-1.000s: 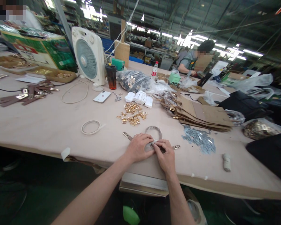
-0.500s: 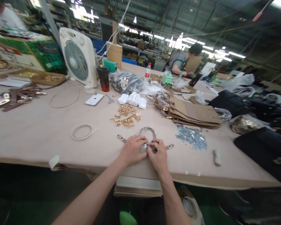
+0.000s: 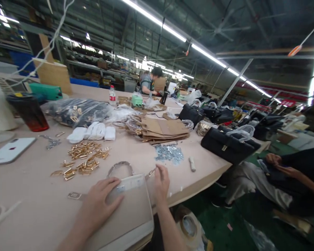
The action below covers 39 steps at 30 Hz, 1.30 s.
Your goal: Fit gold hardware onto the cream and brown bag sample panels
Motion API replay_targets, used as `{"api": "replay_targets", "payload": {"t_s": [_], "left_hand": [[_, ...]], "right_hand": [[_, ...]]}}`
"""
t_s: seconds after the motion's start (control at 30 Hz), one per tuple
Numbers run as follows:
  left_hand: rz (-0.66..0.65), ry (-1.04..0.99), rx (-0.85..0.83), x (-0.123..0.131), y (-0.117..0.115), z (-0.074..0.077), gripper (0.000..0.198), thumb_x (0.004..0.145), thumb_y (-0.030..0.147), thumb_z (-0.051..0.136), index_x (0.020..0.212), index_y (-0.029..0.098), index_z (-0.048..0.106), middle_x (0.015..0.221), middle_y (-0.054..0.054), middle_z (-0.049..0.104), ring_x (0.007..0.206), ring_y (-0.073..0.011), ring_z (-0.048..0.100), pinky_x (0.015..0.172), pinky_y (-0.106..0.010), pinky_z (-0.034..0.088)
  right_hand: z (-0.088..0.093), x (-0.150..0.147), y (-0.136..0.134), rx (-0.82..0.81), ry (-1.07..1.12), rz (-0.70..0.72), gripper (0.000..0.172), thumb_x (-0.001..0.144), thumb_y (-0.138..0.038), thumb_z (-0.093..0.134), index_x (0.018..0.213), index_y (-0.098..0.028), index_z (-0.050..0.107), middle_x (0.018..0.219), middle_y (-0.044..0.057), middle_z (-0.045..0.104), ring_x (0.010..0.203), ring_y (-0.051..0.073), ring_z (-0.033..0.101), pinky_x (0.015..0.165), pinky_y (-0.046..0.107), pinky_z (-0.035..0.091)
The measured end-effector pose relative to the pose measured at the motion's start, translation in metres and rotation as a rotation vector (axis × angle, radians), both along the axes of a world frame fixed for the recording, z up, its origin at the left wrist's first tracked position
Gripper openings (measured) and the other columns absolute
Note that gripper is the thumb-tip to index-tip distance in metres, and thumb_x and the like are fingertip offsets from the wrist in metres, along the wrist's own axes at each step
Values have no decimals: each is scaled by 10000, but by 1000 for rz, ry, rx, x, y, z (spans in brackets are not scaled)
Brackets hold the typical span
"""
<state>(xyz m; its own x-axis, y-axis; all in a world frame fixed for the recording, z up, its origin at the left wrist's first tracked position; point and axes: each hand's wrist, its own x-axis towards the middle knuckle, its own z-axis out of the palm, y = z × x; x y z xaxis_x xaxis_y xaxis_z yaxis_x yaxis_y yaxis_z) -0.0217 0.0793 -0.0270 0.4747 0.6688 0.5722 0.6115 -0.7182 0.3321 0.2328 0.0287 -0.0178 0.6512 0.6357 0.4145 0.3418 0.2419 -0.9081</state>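
A pale beige handbag (image 3: 131, 212) lies flat at the table's near edge, its curved handle (image 3: 119, 165) wrapped in clear film. My left hand (image 3: 101, 202) rests on the bag's top left part, fingers spread flat. My right hand (image 3: 161, 181) touches the bag's right edge, fingers stretched upward next to a small metal strap end (image 3: 151, 172). Another metal strap end (image 3: 74, 196) lies left of the left hand. A heap of gold metal fittings (image 3: 82, 160) sits behind the bag.
White phone (image 3: 9, 150), dark cup (image 3: 28, 111), white pads (image 3: 92, 131), bag of hardware (image 3: 78, 111), brown paper stack (image 3: 163, 129), grey metal bits (image 3: 169, 153), black handbags (image 3: 229, 146) stand around. A seated person (image 3: 290, 174) is at right, another person (image 3: 150, 81) far back. A tape roll (image 3: 189, 225) lies below.
The view has swung right and closer. Both hands have left the handle's base: the left now lies flat on the bag, the right has moved to its right edge with fingers out.
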Motion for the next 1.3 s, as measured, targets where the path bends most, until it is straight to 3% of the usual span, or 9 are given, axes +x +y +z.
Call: {"api": "replay_targets", "payload": {"t_s": [0.17, 0.3, 0.5, 0.7, 0.83, 1.03, 1.17, 1.3], "left_hand": [[9, 11, -3, 0, -1, 2, 450, 872, 537, 697, 1225, 259, 714, 1271, -81, 717, 1149, -303, 672, 1008, -481, 558], [16, 24, -8, 0, -1, 1, 444, 877, 527, 694, 1231, 260, 716, 1287, -86, 712, 1157, -304, 669, 1018, -482, 550], [31, 19, -28, 1, -5, 5, 427, 879, 516, 692, 1222, 262, 722, 1284, -83, 715, 1165, -310, 665, 1038, -510, 537], [18, 23, -40, 0, -4, 6, 423, 881, 497, 692, 1228, 256, 716, 1281, -83, 716, 1166, -309, 666, 1020, -510, 549], [14, 23, -35, 0, -4, 5, 423, 877, 495, 699, 1227, 259, 715, 1287, -80, 712, 1169, -307, 665, 1022, -506, 549], [20, 18, -38, 0, -3, 2, 433, 873, 517, 701, 1224, 265, 720, 1287, -79, 711, 1169, -312, 665, 1037, -508, 538], [8, 22, -29, -1, -1, 0, 433, 874, 521, 700, 1224, 267, 717, 1287, -73, 709, 1170, -302, 663, 1013, -474, 554], [1, 13, -16, 0, 0, 2, 426, 872, 528, 700, 1207, 266, 717, 1261, -70, 720, 1150, -298, 670, 995, -462, 564]], "right_hand": [[-13, 82, 27, -188, -100, -139, 398, 924, -439, 557, 1173, -154, 680, 1178, 151, 670, 1007, 250, 663, 875, 371, 549], [-19, 118, 45, -252, -275, -78, 378, 901, -408, 558, 1127, -150, 715, 1134, 146, 681, 913, 238, 671, 861, 383, 554], [-23, 122, 68, -292, -418, 98, 349, 896, -419, 618, 1149, -228, 763, 1126, 89, 687, 965, 235, 645, 936, 395, 523], [-26, 124, 75, -332, -469, 123, 351, 917, -390, 588, 1198, -266, 758, 1124, 71, 681, 959, 230, 643, 937, 397, 511], [-25, 127, 74, -300, -459, 80, 339, 931, -379, 550, 1161, -246, 760, 1125, 73, 695, 1042, 236, 631, 994, 392, 487], [-27, 138, 67, -276, -375, -171, 409, 949, -331, 424, 1156, -140, 720, 1166, 175, 675, 1114, 298, 588, 1015, 476, 453], [-28, 146, 63, -295, -372, -180, 365, 887, -295, 466, 1079, -162, 745, 1103, 146, 707, 1075, 288, 621, 1005, 452, 466], [-26, 150, 56, -325, -390, -107, 300, 860, -341, 546, 995, -189, 767, 1021, 104, 727, 899, 249, 664, 857, 383, 534]]}}
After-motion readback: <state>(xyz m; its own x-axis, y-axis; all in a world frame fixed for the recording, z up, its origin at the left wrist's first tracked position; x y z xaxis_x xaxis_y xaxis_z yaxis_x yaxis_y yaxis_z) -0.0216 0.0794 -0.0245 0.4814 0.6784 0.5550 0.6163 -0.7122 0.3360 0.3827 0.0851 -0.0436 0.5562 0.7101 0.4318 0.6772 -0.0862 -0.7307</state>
